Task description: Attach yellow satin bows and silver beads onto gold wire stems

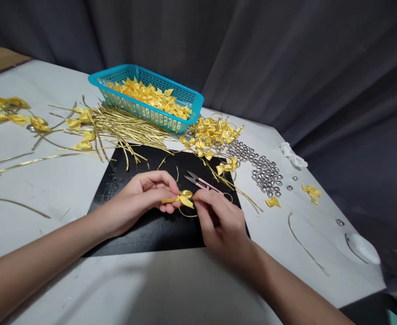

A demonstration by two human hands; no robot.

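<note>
Above the black mat (171, 234), my left hand (151, 194) pinches a yellow ribbon bow (185, 198) between thumb and fingers. My right hand (219, 216) is closed at the bow's right side, its thumb and fingertips pressed together near a thin gold cord (186, 215) that loops below the bow. Whatever sits between the right fingertips is too small to make out. Just behind my right hand, snips with pink handles (207, 184) lie on the mat, blades pointing to the upper left.
A teal basket (144, 101) holds yellow ribbon pieces. In front lie gold cords (127, 128); finished-looking bows (215, 131) are piled right of it. Silver beads (266, 174) spread further right, near crumpled white material (293, 155) and a white rounded object (362, 248). More bows (19, 119) lie left.
</note>
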